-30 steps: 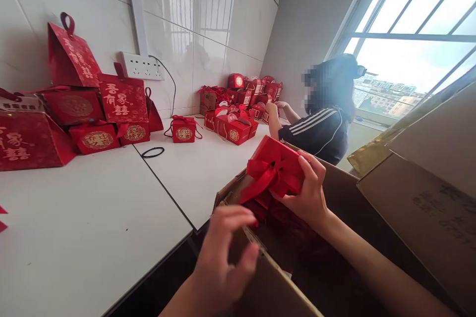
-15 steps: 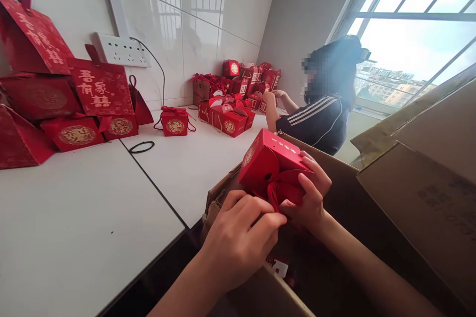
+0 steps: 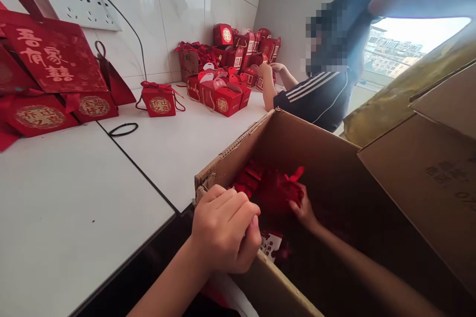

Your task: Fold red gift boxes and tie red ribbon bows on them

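My right hand [image 3: 304, 210] reaches down into an open cardboard box [image 3: 312, 131], closed on a red gift box [image 3: 277, 190] with a ribbon. Dim light and motion blur its outline. More red gift boxes [image 3: 245, 181] lie beside it, against the inner left wall. Over the near left rim of the cardboard box, my left hand [image 3: 226, 230] is closed, fingers curled and thumb pressed against them. What it holds, if anything, is hidden. A white and red printed piece [image 3: 271, 245] shows inside the cardboard box, just right of this hand.
Red gift boxes [image 3: 55, 59] are stacked at left; one [image 3: 158, 100] stands alone on the white table [image 3: 122, 173]. A black loop [image 3: 123, 130] lies there. Beyond, a person [image 3: 320, 89] handles more boxes [image 3: 238, 59]. Cardboard flaps [image 3: 427, 158] rise at right.
My right hand has lowered the red gift box into the cardboard box. My left hand has come away from its ribbon and closed at the rim. The view has shifted.
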Motion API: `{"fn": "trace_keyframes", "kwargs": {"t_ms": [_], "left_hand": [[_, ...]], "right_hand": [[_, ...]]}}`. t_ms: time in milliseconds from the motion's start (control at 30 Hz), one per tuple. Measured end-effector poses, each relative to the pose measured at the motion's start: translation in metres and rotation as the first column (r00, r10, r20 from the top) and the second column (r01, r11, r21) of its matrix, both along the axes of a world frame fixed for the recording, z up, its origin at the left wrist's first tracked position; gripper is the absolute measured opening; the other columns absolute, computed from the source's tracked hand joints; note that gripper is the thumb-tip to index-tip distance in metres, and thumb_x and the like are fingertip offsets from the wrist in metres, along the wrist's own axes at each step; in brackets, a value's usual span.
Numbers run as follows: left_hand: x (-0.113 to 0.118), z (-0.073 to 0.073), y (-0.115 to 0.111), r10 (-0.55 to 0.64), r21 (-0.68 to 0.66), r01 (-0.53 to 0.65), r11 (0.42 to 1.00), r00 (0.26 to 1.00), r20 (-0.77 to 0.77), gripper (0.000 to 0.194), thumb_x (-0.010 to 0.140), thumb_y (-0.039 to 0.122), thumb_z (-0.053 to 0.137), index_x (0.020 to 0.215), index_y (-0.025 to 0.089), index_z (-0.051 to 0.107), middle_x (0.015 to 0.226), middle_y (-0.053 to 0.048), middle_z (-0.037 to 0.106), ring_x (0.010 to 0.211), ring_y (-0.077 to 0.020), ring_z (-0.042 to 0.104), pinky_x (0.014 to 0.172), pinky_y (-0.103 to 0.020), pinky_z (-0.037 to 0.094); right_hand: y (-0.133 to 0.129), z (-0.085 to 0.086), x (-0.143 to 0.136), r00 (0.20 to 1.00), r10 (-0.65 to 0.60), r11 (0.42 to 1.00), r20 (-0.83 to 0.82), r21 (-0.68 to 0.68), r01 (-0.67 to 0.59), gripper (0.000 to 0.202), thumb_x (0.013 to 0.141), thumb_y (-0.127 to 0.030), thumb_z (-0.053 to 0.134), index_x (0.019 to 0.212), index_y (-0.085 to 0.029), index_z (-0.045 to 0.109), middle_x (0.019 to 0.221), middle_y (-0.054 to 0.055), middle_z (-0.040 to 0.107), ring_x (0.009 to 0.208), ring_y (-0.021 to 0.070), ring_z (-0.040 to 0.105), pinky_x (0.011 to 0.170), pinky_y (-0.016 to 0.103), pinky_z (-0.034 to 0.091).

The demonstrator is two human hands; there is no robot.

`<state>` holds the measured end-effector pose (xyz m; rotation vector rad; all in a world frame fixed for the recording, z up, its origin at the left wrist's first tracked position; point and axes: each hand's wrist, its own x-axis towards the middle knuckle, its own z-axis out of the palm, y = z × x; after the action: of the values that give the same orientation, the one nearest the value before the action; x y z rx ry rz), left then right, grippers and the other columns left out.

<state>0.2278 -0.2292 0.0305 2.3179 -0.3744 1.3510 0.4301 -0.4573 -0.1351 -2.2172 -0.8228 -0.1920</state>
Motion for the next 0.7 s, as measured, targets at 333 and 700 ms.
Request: {"fn": "trace_keyframes", "kwargs": {"t_ms": [333,700], "left_hand": [[0.002,0.0,-0.003,0.011,-0.024,-0.011,1.0,1.0,0.012,0.014,0.071,0.009,0.043,0.065,0.017,0.053,0.051,0.0,0.053,0.046,-0.0121,0.042,0.051,-0.03,0.027],[0.003,-0.002,-0.003,0.053,0.029,-0.053,0.998,0.999,0.002,0.019,0.074,0.011,0.04,0.06,0.017,0.052,0.05,-0.001,0.052,0.047,-0.0138,0.041,0.052,-0.032,0.027]], "right_hand": [[0.025,-0.031,-0.029,1.0,0.006,0.75,-0.013,-0.661,-0.013,0.062,0.066,-0.036,0.066,0.119,-0.01,0.048,0.116,0.021,0.049,0.111,0.0347,0.047,0.089,0.045,0.039],[0.056,-0.015,-0.031,0.997,0.015,0.565,0.076,-0.824,0.054,0.069,0.071,-0.047,0.063,0.124,-0.005,0.049,0.127,0.029,0.045,0.108,0.0379,0.048,0.086,0.045,0.038]]}}
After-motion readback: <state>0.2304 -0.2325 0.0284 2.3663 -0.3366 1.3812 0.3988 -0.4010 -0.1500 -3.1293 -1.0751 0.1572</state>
